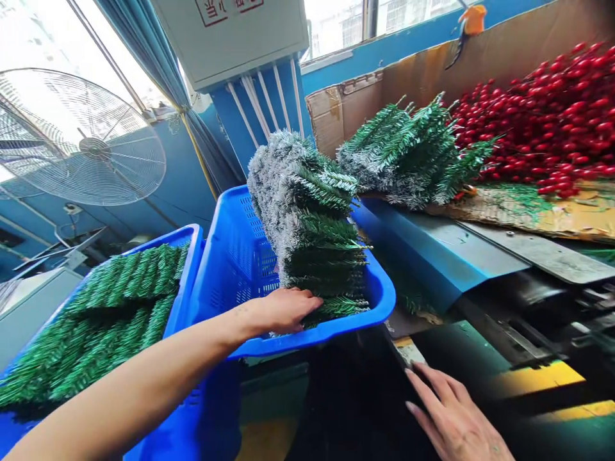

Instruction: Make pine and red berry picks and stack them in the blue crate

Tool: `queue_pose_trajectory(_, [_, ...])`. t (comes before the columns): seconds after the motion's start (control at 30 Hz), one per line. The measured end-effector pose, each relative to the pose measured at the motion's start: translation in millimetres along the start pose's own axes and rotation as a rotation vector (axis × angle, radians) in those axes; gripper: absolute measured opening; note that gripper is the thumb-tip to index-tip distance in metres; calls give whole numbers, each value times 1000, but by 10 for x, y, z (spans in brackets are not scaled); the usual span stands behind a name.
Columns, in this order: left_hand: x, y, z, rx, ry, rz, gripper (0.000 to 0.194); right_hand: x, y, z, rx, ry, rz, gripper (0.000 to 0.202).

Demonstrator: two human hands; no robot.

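The bare left hand [288,309] partly hides frosted green sprigs [321,234] at the blue plastic basket's [327,331] near edge.

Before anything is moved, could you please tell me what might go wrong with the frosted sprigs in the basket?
The stack of frosted sprigs rises above the rim of its blue basket, so a knock might topple it. The left hand is at the lowest visible sprigs, so tugging there could unsettle those above.
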State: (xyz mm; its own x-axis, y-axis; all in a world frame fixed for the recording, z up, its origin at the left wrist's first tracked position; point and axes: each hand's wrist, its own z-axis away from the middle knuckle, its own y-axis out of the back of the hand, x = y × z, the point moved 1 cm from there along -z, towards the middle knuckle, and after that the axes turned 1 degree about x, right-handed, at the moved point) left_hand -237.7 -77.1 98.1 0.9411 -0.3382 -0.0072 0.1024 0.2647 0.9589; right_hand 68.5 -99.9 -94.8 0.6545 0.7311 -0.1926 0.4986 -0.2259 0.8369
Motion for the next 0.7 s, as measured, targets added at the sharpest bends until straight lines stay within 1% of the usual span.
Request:
queue_pose_trajectory(0.07, [-23,-80,-55,-62,-38,-40,46,-26,24,-20,3,2,19,44])
queue_pose_trajectory(0.13, [-50,-137,-93,-72,-35,-66,45,-42,29,-26,3,2,37,44])
queue_pose_trajectory(0.23, [-71,-187,-101,-40,-37,-87,46,-41,7,-18,-8,19,56,43])
queue_pose_trajectory(0.33, [-71,-224,-74,10,-50,-123,40,-33,-15,-10,-13,25,68,43])
queue_pose_trajectory(0.47, [-90,-281,-34,70,-31,-150,33,-30,-30,6,-5,21,54,44])
queue_pose_trajectory(0.6, [-126,-316,21,78,-39,-132,35,-8,-70,61,-24,17,41,47])
queue_pose_trajectory(0.7, [-106,-325,33,86,-17,-127,36,20,-118,112,-60,17,36,49])
